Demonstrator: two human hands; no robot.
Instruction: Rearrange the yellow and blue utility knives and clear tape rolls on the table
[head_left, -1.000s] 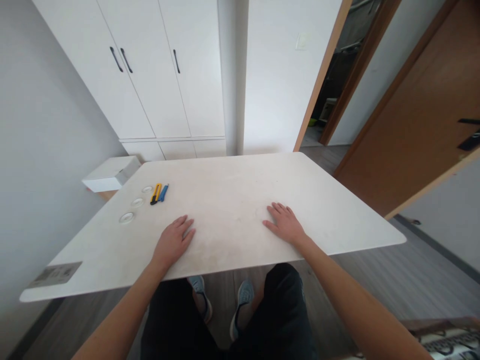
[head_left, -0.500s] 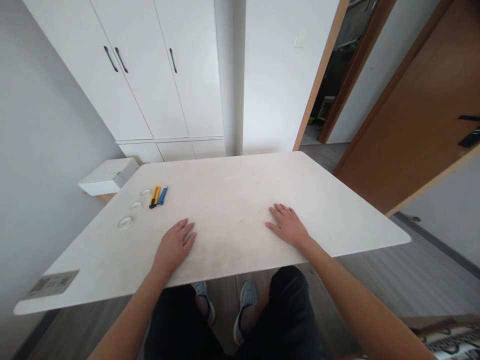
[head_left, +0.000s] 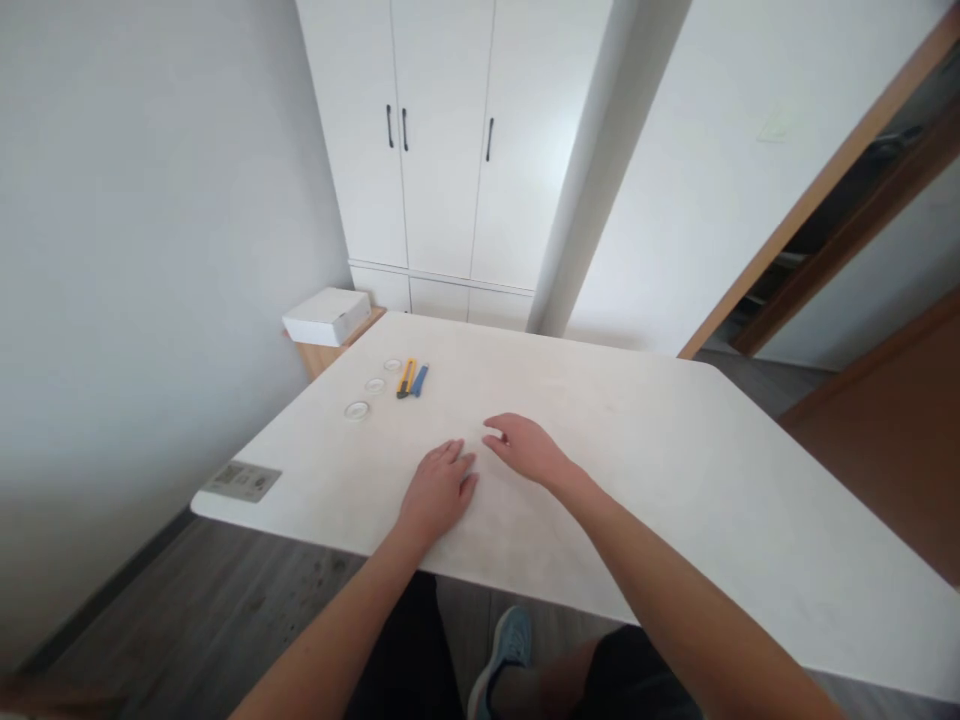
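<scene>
- Resting palm-down on the white table (head_left: 675, 470), the left hand (head_left: 439, 490) lay flat, fingers extended, gripping nothing.
- Right hand (head_left: 529, 450) sat just right of it, also open and empty; whether its fingers touched the tabletop or hovered a little above, could not tell.
- Change vs earlier frames: the hands had been well apart on the near edge; at this moment they were nearly side by side, the right hand having shifted left toward the left one.
- View also swung left: the cupboard (head_left: 450, 150) moved from upper left to upper centre, and the brown door (head_left: 885, 420) dropped to the right edge.
- Cutters and discs kept the same layout on the table.
- Count, cutters: 2. Yellow utility knife (head_left: 406, 378) and blue utility knife (head_left: 419, 379) lay touching or nearly so, far-left of both hands, well apart from them.
- Count, small round discs: 3, in a line left of the cutters: far disc (head_left: 392, 365), middle disc (head_left: 374, 385), near disc (head_left: 357, 410).
- Count, labels: 1 sticker (head_left: 242, 481) at the table's near-left corner.
- Count, boxes: 1 white box (head_left: 327, 316) on a low wooden stand beyond the table's far-left side.
- Cupboard handles: 3 dark ones visible.
- One shoe (head_left: 502, 660) visible under the table edge.
</scene>
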